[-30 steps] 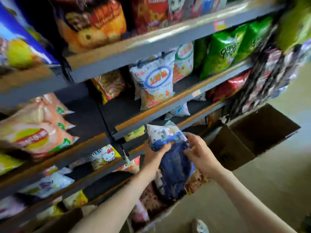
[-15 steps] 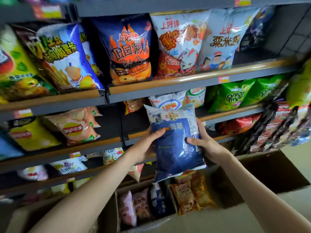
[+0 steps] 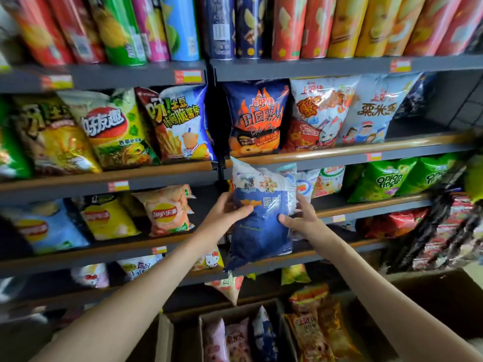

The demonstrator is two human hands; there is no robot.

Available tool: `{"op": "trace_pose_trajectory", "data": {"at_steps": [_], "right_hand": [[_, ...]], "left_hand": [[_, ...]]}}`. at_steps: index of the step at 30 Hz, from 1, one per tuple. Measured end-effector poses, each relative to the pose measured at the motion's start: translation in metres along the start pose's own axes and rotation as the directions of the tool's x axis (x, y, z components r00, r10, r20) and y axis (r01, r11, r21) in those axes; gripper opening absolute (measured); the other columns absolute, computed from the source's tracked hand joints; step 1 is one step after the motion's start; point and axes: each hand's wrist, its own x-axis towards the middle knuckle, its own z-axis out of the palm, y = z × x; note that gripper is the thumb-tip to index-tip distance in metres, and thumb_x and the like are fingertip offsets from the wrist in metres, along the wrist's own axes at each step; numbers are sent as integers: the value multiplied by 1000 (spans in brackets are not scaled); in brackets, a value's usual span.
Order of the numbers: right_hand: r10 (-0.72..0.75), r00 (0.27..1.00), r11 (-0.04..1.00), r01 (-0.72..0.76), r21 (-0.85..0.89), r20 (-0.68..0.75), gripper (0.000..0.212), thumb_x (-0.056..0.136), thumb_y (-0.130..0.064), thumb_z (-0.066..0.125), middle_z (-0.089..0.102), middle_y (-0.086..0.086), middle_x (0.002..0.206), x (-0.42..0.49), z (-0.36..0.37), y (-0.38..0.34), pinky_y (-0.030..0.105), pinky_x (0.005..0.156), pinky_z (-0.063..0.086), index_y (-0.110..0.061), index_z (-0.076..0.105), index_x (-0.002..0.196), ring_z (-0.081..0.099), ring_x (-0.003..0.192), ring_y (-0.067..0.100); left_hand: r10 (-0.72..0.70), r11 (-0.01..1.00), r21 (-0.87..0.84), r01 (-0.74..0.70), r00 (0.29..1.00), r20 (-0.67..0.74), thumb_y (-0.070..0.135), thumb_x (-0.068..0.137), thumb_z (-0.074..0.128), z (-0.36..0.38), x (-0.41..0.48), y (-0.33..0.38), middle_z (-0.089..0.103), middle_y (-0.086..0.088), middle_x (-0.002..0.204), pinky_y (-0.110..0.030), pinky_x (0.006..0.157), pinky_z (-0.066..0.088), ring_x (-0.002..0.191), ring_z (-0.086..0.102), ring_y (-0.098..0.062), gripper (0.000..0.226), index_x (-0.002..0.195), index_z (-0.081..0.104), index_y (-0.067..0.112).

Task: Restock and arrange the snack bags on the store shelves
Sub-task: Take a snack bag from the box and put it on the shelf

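At the mid shelf (image 3: pixel 366 205) | your left hand (image 3: pixel 224 215) and right hand (image 3: pixel 300 220) grip the bag (image 3: pixel 261 231) by its sides | it has risen from the box (image 3: pixel 167 338) to shelf height; placing likely next

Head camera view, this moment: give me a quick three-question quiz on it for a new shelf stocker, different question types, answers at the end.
1. True or false: the left hand and the right hand both grip the blue snack bag.
2. Multiple choice: what fills the top shelf? A) tall chip cans B) drink bottles C) cereal boxes.
3. Fill in: the green onion rings bags stand to the ___ of the held bag.
Key: 1 true; 2 A; 3 right.
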Motion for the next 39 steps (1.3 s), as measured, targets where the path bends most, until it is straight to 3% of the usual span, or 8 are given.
{"op": "trace_pose_trajectory", "data": {"at_steps": [4, 10, 18, 23, 28, 32, 36, 39], "right_hand": [[-22, 997, 1000, 20, 20, 80, 48, 91, -5, 60, 54, -16, 109, -12, 26, -14, 8, 59, 47, -37, 39, 121, 61, 81, -11], [73, 990, 938, -110, 329, 124, 35, 90, -28, 60, 61, 2, 127, -24, 11, -28, 49, 91, 51, -29, 60, 125, 57, 118, 28], [436, 878, 772, -478, 420, 198, 70, 84, -70, 40, 66, 20, 116, -42, -49, -17, 54, 68, 57, -12, 66, 113, 67, 93, 41], [390, 913, 810, -402, 426, 120, 51, 74, -45, 65, 70, 15, 109, -70, -108, 2, 56, 82, 52, -11, 67, 112, 68, 95, 37], [319, 947, 779, -280, 561, 30, 39, 65, -21, 74, 66, 21, 113, -98, -206, 15, 55, 100, 42, -5, 72, 100, 61, 107, 40], [274, 957, 860, -200, 469, -96, 32, 95, -26, 49, 74, 6, 80, -110, -297, 6, 25, 50, 55, -12, 77, 89, 71, 64, 17], [69, 991, 986, -51, 157, -112, 157, 12, -65, 87, 63, -7, 109, -97, -382, 14, 16, 62, 51, -10, 28, 146, 64, 61, -9], [-8, 990, 985, 32, 167, -141, 157, 20, -57, 93, 72, -19, 93, -71, -443, 36, 19, 76, 50, -10, 20, 150, 67, 84, -4]], "left_hand": [[99, 976, 192, -100, 995, 13, 21, 75, 81, -16, -16, 8, 52, 20, 112, -10, 72, 44, 94, 50, 13, 73, 126, 29, 31], [409, 812, 438, -387, 912, 48, 24, 69, 85, -29, -32, 22, 49, 27, 114, -6, 85, 41, 109, 50, 5, 74, 114, 32, 50], [534, 380, 612, -693, 705, 467, 48, 69, 81, 12, -32, 10, 49, 9, 129, -31, 106, 34, 123, 45, -14, 77, 133, 46, 23], [499, 293, 582, -758, 641, 584, 53, 77, 71, 84, -24, 6, 37, 6, 141, -29, 113, 22, 133, 34, -14, 75, 138, 38, 23], [390, 346, 617, -706, 707, 590, 49, 80, 71, 185, 2, 12, 20, 10, 151, -21, 112, 12, 136, 13, 1, 82, 145, 22, 36], [318, 389, 564, -729, 680, 660, 12, 92, 60, 260, 33, 32, 25, 14, 146, -15, 108, 12, 134, 18, -2, 68, 143, 25, 41], [139, 799, 505, -327, 917, 374, 33, 99, 50, 327, 66, 47, 45, 13, 138, -22, 99, 36, 127, 42, -8, 32, 125, 48, 51], [-157, 930, 368, 28, 933, 324, 82, 61, 60, 368, 89, 52, 44, 16, 139, -34, 87, 52, 122, 50, -15, 80, 134, 35, 58]]}}
